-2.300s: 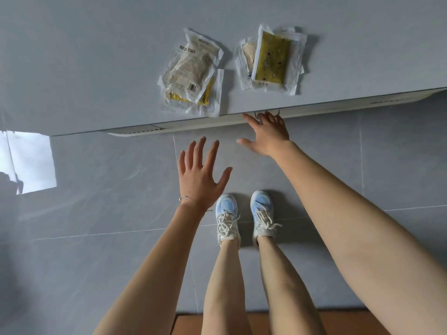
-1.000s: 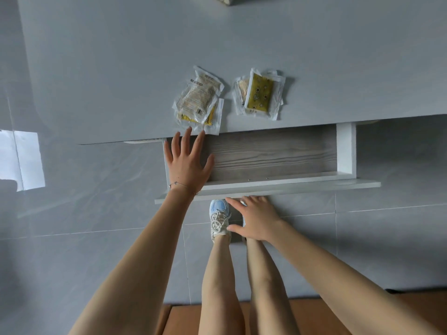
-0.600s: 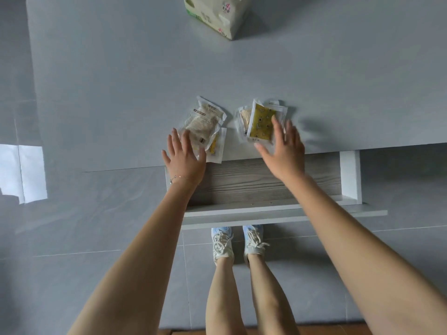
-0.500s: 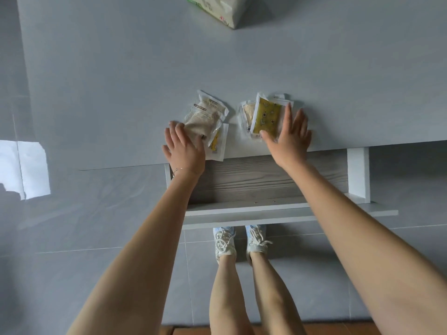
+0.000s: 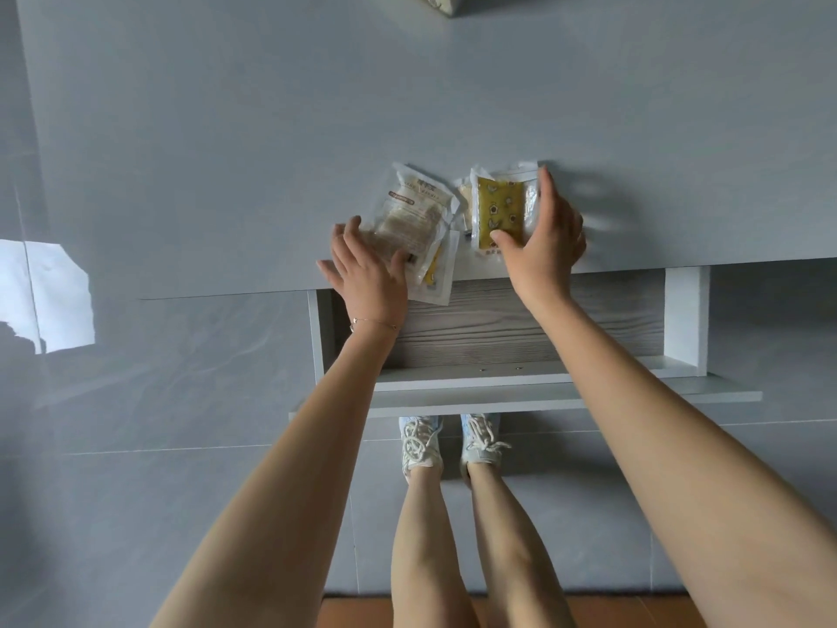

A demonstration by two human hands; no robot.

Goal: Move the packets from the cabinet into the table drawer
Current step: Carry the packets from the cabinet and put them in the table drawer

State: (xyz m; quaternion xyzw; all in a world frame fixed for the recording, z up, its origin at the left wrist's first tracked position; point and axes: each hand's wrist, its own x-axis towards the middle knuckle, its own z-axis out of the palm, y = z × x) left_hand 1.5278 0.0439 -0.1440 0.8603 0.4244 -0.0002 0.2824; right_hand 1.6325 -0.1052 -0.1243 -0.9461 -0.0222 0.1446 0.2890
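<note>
Two small stacks of clear packets lie near the front edge of the grey table (image 5: pixel 226 151). The left stack has a beige packet (image 5: pixel 410 215) on top of a yellow one. My left hand (image 5: pixel 369 274) lies on its near left corner, fingers curled over the edge. The right stack shows a yellow packet (image 5: pixel 498 210) on top. My right hand (image 5: pixel 543 237) clasps it, thumb at its near edge and fingers along its right side. Below the table edge the drawer (image 5: pixel 498 378) stands pulled out, its wood-grain bottom bare.
A box corner (image 5: pixel 437 2) shows at the table's far edge. The drawer's white front panel (image 5: pixel 634 398) juts toward my legs and shoes (image 5: pixel 453 441). Grey floor tiles lie all around, with a bright light patch (image 5: pixel 45 296) at the left.
The drawer was pulled open by my right hand. Both hands then rose to the table; each now closes on a packet stack, where half a second ago they only touched them.
</note>
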